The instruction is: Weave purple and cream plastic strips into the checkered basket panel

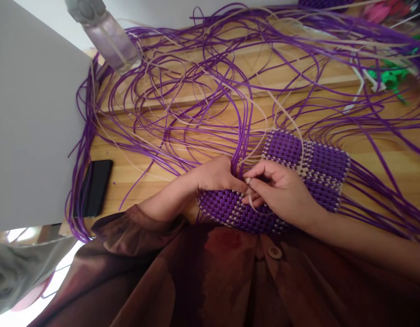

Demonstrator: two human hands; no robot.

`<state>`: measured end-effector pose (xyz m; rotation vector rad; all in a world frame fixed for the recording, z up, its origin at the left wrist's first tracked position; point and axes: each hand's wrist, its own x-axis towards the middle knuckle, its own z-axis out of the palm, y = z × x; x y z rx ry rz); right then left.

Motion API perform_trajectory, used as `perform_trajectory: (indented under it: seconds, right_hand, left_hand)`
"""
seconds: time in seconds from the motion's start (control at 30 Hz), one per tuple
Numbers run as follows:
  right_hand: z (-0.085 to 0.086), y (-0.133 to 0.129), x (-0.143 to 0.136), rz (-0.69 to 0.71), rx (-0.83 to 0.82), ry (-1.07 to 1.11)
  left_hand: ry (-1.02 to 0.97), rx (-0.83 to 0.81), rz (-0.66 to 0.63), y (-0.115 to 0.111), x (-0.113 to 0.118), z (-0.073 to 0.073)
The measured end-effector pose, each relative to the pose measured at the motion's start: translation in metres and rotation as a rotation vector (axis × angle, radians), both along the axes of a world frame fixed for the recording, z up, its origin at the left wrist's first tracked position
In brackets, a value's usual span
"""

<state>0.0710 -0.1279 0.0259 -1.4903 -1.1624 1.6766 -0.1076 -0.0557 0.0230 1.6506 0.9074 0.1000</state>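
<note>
A woven panel (327, 165) of purple and cream plastic strands lies across the wooden table, its near edge against my clothing. Over its left part my left hand (218, 175) is closed around a bundle of purple strands (243, 131) that rises and fans away toward the back. My right hand (281, 188) pinches a cream strand (253, 203) close to my left thumb; the strand loops down under the fingers. Another cream strand (300, 136) arches up from the panel beside my right hand. My fingers hide where the strands meet the weave.
Loose purple and cream strands (196, 86) tangle over the back of the table. A clear bottle (111, 43) stands at the back left, and a black phone (98, 186) lies at the left edge. Green plastic pieces (392, 75) sit at the back right. A grey panel (36, 118) borders the left side.
</note>
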Motion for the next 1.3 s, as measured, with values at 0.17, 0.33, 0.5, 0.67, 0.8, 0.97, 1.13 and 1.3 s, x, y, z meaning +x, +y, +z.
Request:
perform_trajectory:
  seconds: [0.17,0.33,0.5,0.67,0.8,0.97,1.13,1.3]
  right_hand:
    - [0.003,0.000,-0.001,0.026,-0.009,-0.057]
    - [0.012,0.007,0.012,0.171,0.002,-0.207]
    - [0.017,0.011,0.024,0.256,0.188,-0.295]
    - [0.014,0.011,0.025,0.292,0.281,-0.314]
    - [0.008,0.006,0.014,0.212,0.142,-0.141]
    - [0.004,0.003,0.007,0.150,0.146,-0.114]
    - [0.008,0.006,0.009,0.161,0.077,-0.113]
    - [0.020,0.016,0.020,0.264,0.066,-0.230]
  left_hand:
    - [0.156,0.181,-0.017,-0.004,0.004,0.011]
    - [0.283,0.316,0.006,-0.013,0.007,0.017]
    - [0.237,0.311,-0.014,-0.014,0.003,0.017]
    - [0.228,0.226,0.011,-0.011,-0.001,0.015]
    - [0.127,0.121,0.023,-0.010,-0.003,0.012]
    - [0.155,0.134,0.041,-0.012,-0.001,0.011]
    - [0.214,0.234,0.040,-0.015,0.002,0.012]
    - [0.204,0.265,0.091,-0.022,0.003,0.021]
